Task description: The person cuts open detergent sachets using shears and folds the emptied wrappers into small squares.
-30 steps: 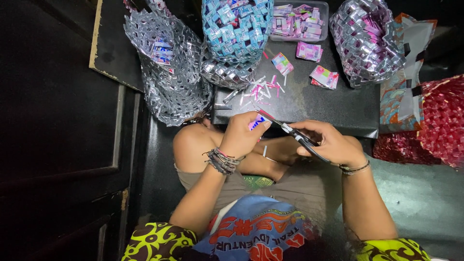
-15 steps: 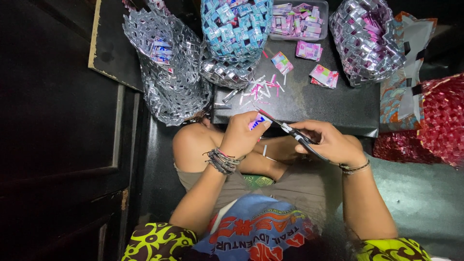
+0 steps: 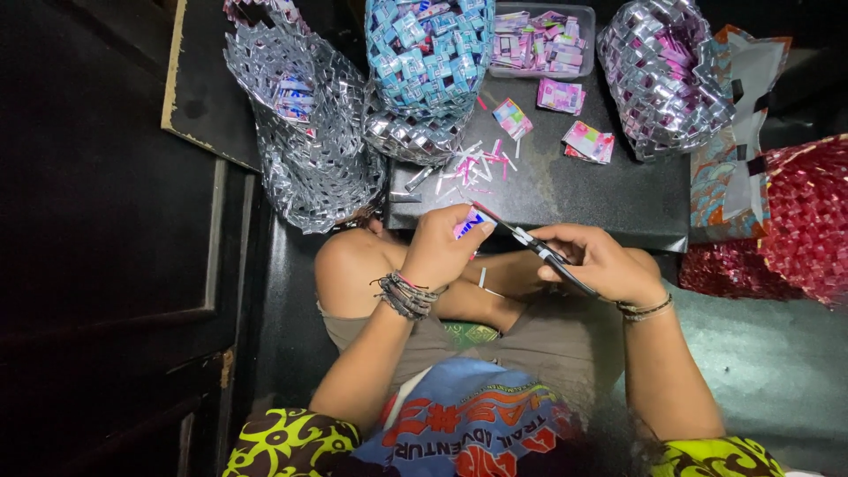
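Note:
My left hand [image 3: 442,247] pinches a small folded wrapper piece [image 3: 470,223], blue and white, just above my lap. My right hand [image 3: 601,261] grips black scissors [image 3: 539,252] whose blades point left and meet the wrapper's edge. Both hands hover over my crossed legs, in front of a low black board [image 3: 565,199]. Thin pink and white trimmings [image 3: 473,163] lie scattered on the board's near left part.
A silver woven basket [image 3: 305,132] stands at left, a blue woven basket [image 3: 428,57] behind the trimmings, another silver and pink one [image 3: 662,75] at right. A clear tray of folded wrappers [image 3: 543,40] and loose folded pieces [image 3: 587,141] lie on the board. Red woven work [image 3: 795,221] sits far right.
Hardly anything differs: both hands stay at the same spot with the scissors at the wrapper piece.

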